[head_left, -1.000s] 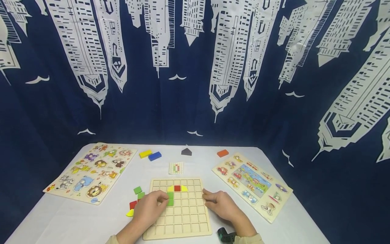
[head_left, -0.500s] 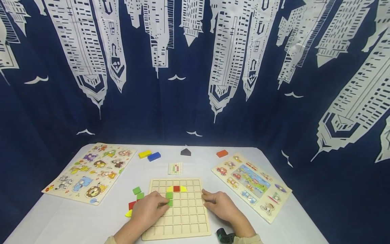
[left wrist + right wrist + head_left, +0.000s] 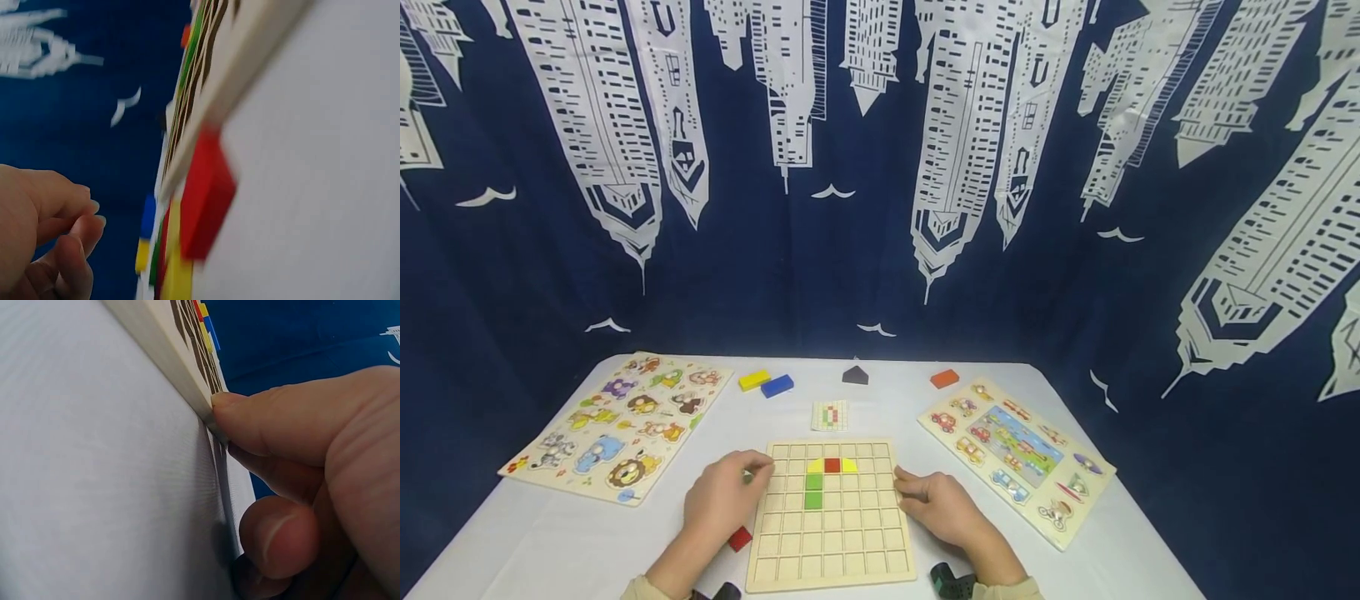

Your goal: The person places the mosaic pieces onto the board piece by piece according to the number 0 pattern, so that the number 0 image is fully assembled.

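Observation:
A wooden grid board (image 3: 850, 567) lies on the white table. Set in its cells are a red square (image 3: 832, 465) between two yellow curved pieces (image 3: 849, 466), with two green squares (image 3: 813, 500) below the left one. My left hand (image 3: 722, 497) hovers past the board's left edge. In the left wrist view its fingers (image 3: 81, 194) bend loosely with nothing between them. Under that hand lie loose pieces, among them a red block (image 3: 206, 194) and a yellow one (image 3: 178, 275). My right hand (image 3: 943, 504) pinches the board's right edge, thumb and finger at the rim in the right wrist view.
Behind the board lies a small pattern card (image 3: 830, 415). An animal puzzle (image 3: 625, 425) stands left and a vehicle puzzle (image 3: 1018, 458) right. Along the back are yellow (image 3: 755, 380), blue (image 3: 777, 386), dark (image 3: 855, 375) and orange-red (image 3: 945, 378) blocks.
My left hand has left the green squares on the board and moved left over the loose pieces, uncovering both green squares. My right hand stays at the board's edge.

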`<state>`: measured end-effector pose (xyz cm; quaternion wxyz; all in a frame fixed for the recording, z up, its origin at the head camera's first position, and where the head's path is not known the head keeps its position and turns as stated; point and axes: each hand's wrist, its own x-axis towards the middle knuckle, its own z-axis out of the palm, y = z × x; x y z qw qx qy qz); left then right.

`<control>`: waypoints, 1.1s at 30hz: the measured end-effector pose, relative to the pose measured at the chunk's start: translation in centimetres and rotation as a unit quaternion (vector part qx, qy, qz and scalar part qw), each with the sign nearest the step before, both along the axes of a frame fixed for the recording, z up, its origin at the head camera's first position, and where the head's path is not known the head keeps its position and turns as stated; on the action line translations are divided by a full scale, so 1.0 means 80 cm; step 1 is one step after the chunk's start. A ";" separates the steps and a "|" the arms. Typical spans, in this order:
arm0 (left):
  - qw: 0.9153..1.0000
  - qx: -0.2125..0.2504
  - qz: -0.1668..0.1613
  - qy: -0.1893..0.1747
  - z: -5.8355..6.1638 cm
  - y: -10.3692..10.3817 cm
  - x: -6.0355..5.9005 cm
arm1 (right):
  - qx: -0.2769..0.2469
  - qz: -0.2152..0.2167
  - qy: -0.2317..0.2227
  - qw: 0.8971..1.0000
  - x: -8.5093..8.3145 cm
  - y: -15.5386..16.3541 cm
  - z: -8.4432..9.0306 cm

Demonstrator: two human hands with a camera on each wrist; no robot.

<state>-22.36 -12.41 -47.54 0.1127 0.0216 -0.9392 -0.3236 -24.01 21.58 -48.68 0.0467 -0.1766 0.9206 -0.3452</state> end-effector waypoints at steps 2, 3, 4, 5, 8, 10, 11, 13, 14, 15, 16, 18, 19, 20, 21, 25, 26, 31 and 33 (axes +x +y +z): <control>0.999 0.011 0.029 -0.010 0.003 -0.022 -0.007 | 0.003 0.000 0.003 1.000 0.000 0.000 0.000; 0.999 0.015 0.040 -0.015 0.003 -0.032 -0.011 | 0.004 -0.001 0.005 1.000 -0.001 0.000 0.000; 0.998 0.018 0.048 -0.023 0.002 -0.042 -0.014 | 0.006 -0.002 0.006 1.000 -0.002 0.000 0.000; 0.998 0.018 0.055 -0.029 0.001 -0.050 -0.016 | 0.006 -0.003 0.006 1.000 -0.002 0.000 0.000; 0.997 0.020 0.053 -0.059 -0.007 -0.067 -0.021 | 0.004 -0.006 0.002 1.000 -0.002 -0.001 0.001; 0.996 0.020 0.046 -0.076 -0.011 -0.073 -0.022 | 0.005 -0.003 0.005 1.000 -0.001 -0.001 0.001; 0.996 0.019 0.043 -0.082 -0.013 -0.074 -0.022 | 0.005 -0.004 0.003 1.000 -0.001 -0.002 0.001; 0.995 0.018 0.039 -0.086 -0.015 -0.076 -0.023 | 0.007 -0.005 0.002 1.000 0.000 -0.002 0.002; 0.995 0.017 0.038 -0.087 -0.016 -0.076 -0.023 | 0.007 -0.005 0.003 1.000 0.000 -0.003 0.002; 0.995 0.016 0.038 -0.087 -0.017 -0.076 -0.023 | 0.007 -0.004 0.004 1.000 0.001 -0.003 0.002; 0.996 0.016 0.037 -0.085 -0.017 -0.076 -0.023 | 0.007 -0.005 0.002 1.000 0.001 -0.003 0.002; 0.996 0.015 0.036 -0.082 -0.018 -0.075 -0.022 | 0.004 -0.006 -0.002 1.000 0.001 -0.004 0.002; 0.996 0.015 0.036 -0.081 -0.018 -0.075 -0.022 | 0.004 -0.006 -0.002 1.000 0.002 -0.004 0.001; 0.996 0.014 0.037 -0.080 -0.019 -0.075 -0.022 | 0.004 -0.006 -0.002 1.000 0.002 -0.004 0.001; 0.996 0.014 0.038 -0.078 -0.019 -0.075 -0.022 | 0.004 -0.006 -0.002 1.000 0.002 -0.004 0.001; 0.997 0.016 0.044 -0.069 -0.020 -0.074 -0.022 | 0.005 -0.007 -0.002 1.000 0.002 -0.004 0.000; 0.997 0.018 0.046 -0.064 -0.020 -0.074 -0.023 | 0.005 -0.007 -0.002 1.000 0.002 -0.004 0.000; 0.997 0.035 0.055 -0.044 -0.021 -0.074 -0.024 | 0.001 -0.006 -0.001 1.000 0.003 -0.004 0.003; 0.996 0.043 0.059 -0.042 -0.020 -0.074 -0.023 | 0.001 -0.003 0.000 1.000 0.003 -0.004 0.004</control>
